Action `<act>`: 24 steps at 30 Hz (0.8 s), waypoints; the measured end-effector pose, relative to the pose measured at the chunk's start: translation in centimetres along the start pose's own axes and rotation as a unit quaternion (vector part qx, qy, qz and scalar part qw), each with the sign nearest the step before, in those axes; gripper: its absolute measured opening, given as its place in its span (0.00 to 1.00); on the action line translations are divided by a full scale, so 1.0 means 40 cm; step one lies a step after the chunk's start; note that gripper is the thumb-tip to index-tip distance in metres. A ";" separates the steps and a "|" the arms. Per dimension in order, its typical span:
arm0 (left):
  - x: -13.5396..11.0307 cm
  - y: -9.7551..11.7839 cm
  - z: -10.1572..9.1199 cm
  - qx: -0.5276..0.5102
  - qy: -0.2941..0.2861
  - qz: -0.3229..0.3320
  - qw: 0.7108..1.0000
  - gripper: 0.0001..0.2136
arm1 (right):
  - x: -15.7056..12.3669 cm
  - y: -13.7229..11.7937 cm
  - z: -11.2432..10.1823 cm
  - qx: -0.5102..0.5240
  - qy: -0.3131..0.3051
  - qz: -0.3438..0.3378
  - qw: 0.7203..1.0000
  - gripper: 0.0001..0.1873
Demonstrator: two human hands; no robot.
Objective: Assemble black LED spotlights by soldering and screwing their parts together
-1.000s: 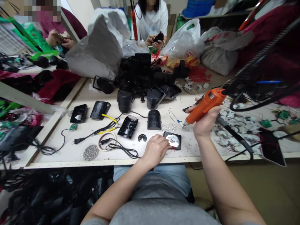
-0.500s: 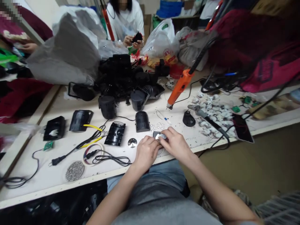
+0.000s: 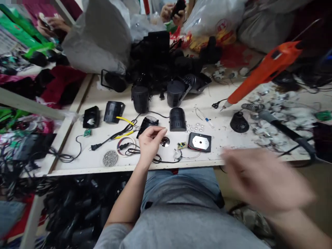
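Note:
My left hand [image 3: 149, 141] hovers over the white table [image 3: 77, 162], fingers loosely bent and apart, nothing seen in them. It is just above a black housing part [image 3: 148, 121] and beside a small shiny disc [image 3: 165, 141]. To its right lie a small green circuit board [image 3: 182, 145] with thin wires and a black square plate with a silver disc [image 3: 199, 141]. My right hand [image 3: 264, 180] is off the table's front edge, low at the right, smeared by motion. An orange electric screwdriver [image 3: 261, 71] hangs tilted above the table at the right, held by neither hand.
A black cylinder housing [image 3: 177, 119], clear lenses [image 3: 193, 126], yellow-handled pliers [image 3: 124, 128], a power plug [image 3: 94, 147], a dish of screws [image 3: 110, 158], a black cap [image 3: 239, 122] and a soldering iron [image 3: 280, 126] lie around. Black housings [image 3: 166, 62] and a grey bag [image 3: 101, 38] fill the back. Other people's hands [image 3: 172, 10] show at the top.
Both hands have left the black square plate. The left moved left and up. The right swung down off the table edge, and the circuit board with wires now lies exposed.

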State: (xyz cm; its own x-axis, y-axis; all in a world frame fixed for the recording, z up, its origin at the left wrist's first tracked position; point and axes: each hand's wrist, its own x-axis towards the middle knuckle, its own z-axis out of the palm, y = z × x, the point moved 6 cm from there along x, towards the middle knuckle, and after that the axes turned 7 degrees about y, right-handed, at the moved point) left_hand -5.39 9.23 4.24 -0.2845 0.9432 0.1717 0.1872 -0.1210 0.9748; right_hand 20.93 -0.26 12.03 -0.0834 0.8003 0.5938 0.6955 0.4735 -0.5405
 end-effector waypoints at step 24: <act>-0.175 0.042 0.165 0.141 -0.250 0.285 0.914 0.05 | 0.034 0.147 0.122 -0.031 -0.013 0.113 0.993 0.14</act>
State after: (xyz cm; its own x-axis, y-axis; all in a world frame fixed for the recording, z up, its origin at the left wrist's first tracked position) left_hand 3.14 4.48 3.75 0.3878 0.7834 0.4856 0.4263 -0.6196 0.6590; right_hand 21.43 5.41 6.72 0.0623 0.8936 0.4446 0.7404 0.2573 -0.6210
